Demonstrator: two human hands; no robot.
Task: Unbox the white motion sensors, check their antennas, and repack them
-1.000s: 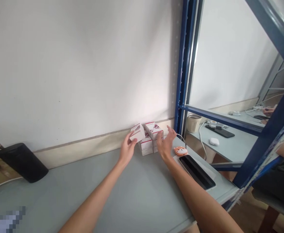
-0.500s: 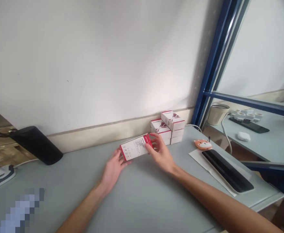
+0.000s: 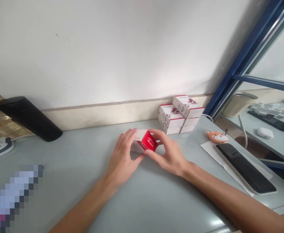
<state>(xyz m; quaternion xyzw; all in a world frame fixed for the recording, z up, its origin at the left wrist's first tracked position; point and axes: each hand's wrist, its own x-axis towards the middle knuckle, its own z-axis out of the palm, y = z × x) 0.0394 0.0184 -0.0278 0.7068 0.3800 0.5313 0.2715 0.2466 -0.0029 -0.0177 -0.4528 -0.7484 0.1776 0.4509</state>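
Observation:
A small white box with a red end (image 3: 145, 143) sits low over the grey table (image 3: 156, 200), held between both hands. My left hand (image 3: 122, 158) wraps its left side with fingers over the top. My right hand (image 3: 168, 152) pinches its right end, thumb underneath. Behind them, a stack of similar white and red boxes (image 3: 179, 115) stands against the wall's base.
A black phone (image 3: 245, 168) lies on white paper at the right, with an orange animal-shaped charm (image 3: 217, 136) beside it. A black pouch (image 3: 25, 116) leans at the left wall. A blue rack post (image 3: 248, 55) rises at right; beyond it a cup (image 3: 237, 104) and earbuds case (image 3: 265, 132).
My left hand took a box from the stack and brought it toward me. Both hands have turned it so its red end faces me, lower over the table.

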